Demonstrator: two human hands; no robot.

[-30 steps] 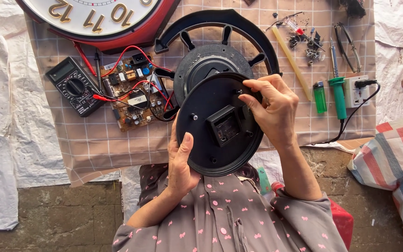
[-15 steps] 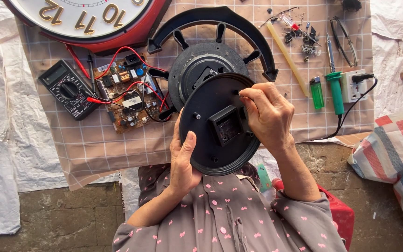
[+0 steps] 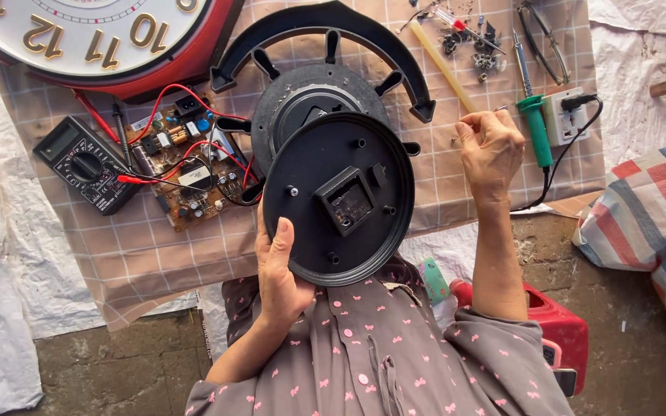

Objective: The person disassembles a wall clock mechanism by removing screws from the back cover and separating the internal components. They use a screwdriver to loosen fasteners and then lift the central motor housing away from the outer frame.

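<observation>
Nearest the camera, above the lap of a dotted grey shirt, the left hand (image 3: pixel 283 266) grasps the lower left rim of a round black clock back plate (image 3: pixel 338 199), thumb lying on its face, holding it tilted up over the table's near edge. The plate is matte black plastic with several small raised posts and a square quartz movement (image 3: pixel 346 202) seated near its centre; no hands or dial are attached, so by the look of it the clock is apart and reassembly remains. To the right, the right hand (image 3: pixel 491 146) is off the plate, fingers pinched together over the checked cloth (image 3: pixel 140 254); whether they hold some small part I cannot tell. Behind the plate lies a black round housing (image 3: pixel 310 96) with a spoked arc frame (image 3: pixel 325 19). Further left sit a circuit board (image 3: pixel 186 166) and a multimeter (image 3: pixel 86 163). A green-handled soldering iron (image 3: pixel 535 115) is to the right, and a red-rimmed clock face (image 3: pixel 109 35) at the far edge.
</observation>
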